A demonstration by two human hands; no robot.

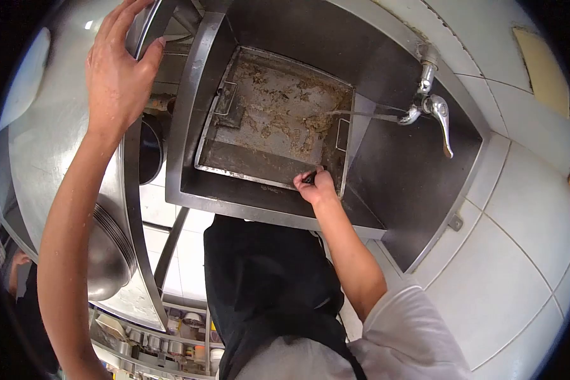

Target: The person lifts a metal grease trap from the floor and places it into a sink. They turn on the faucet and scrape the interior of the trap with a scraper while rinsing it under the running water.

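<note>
In the deep metal sink [196,82] lies a rectangular metal tray [215,170] with wire handles at two sides. Brown residue [278,120] covers much of the tray's bottom. Water runs into the tray from the faucet [432,107] on the right. My right hand [316,185] is closed around a small dark object [310,178] at the tray's near edge. Beyond the sink's left rim, my left hand [117,73] has its fingers apart, touching the edge of the metal counter at the upper left; it holds nothing visible.
Stacked metal bowls [111,253] rest on the metal counter [50,152] at left. Shelves with containers [164,345] stand at the lower left. Part of another person [20,259] shows at the far left. A tiled wall [513,209] borders the sink at right.
</note>
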